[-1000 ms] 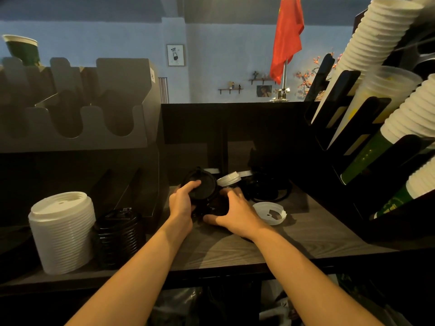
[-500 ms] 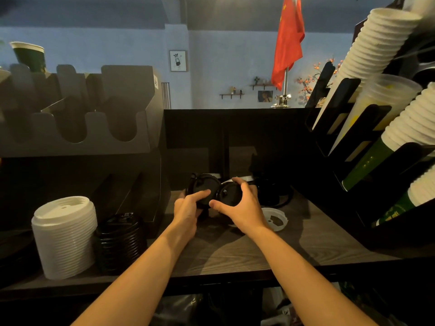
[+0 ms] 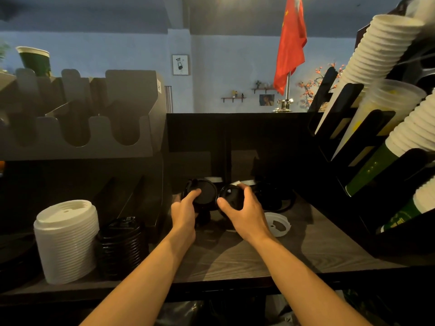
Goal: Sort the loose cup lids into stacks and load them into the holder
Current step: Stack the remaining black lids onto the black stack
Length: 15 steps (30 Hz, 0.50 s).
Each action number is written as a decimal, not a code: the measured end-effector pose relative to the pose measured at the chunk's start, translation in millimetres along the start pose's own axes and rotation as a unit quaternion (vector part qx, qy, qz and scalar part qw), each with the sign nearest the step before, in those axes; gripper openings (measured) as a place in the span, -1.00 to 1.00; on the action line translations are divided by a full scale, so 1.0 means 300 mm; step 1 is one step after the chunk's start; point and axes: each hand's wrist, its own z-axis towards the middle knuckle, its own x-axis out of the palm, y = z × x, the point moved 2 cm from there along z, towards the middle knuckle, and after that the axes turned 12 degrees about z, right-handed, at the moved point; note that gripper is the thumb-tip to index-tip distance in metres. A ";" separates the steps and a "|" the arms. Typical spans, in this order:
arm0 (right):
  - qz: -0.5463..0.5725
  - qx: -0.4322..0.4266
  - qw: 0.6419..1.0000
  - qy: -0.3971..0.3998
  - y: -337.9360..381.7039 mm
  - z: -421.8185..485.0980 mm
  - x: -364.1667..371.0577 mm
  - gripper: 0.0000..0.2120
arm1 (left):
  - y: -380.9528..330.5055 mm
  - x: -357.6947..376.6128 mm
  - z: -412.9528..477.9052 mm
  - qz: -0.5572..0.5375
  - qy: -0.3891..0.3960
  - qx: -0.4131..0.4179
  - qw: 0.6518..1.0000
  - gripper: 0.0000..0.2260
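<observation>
- The left hand [image 3: 186, 212] and right hand [image 3: 244, 214] are both up at the back of the counter [image 3: 235, 260], each gripping one lid.
- The left hand's digits are curled, with one tip pressed on the face of the left black lid [image 3: 204, 192].
- The right hand pinches the right black lid [image 3: 229, 199] by its rim, thumb at eight o'clock on it and fingers curled over its two o'clock edge.
- The two held lids are round, dark and glossy. They stand on edge facing the camera, just beside each other; the right one shows a small pale speck near its top.
- One loose white lid [image 3: 276, 224] lies flat on the counter at four o'clock from the right hand, with a cut-out opening in its top.
- More dark lids [image 3: 273, 196] sit at two o'clock from the right hand, too dim to count.
- Two stacks stand at eight o'clock from the hands, the white stack [image 3: 67, 241] touching the shorter black stack [image 3: 121, 247].
- The grey holder [image 3: 77, 118], at ten o'clock, has rounded cut-outs.
</observation>
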 end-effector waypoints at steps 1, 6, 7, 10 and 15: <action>0.021 0.013 1.000 -0.002 0.001 0.001 -0.002 -0.25 | 0.001 0.002 -0.001 0.009 0.009 0.004 1.000 -0.69; 0.074 0.034 0.996 0.031 0.024 -0.011 0.000 -0.32 | 0.008 0.013 -0.005 0.052 0.045 0.020 0.997 -0.70; 0.074 0.029 0.996 0.037 0.025 -0.012 0.002 -0.32 | 0.010 0.014 -0.006 0.062 0.051 0.024 0.996 -0.70; 0.111 0.028 0.993 0.027 0.019 -0.007 0.006 -0.45 | 0.013 0.014 -0.009 0.074 0.056 0.031 0.995 -0.65; 0.211 0.070 0.975 -0.008 0.016 0.011 -0.002 -0.70 | 0.011 0.015 -0.003 0.053 0.054 0.021 0.997 -0.50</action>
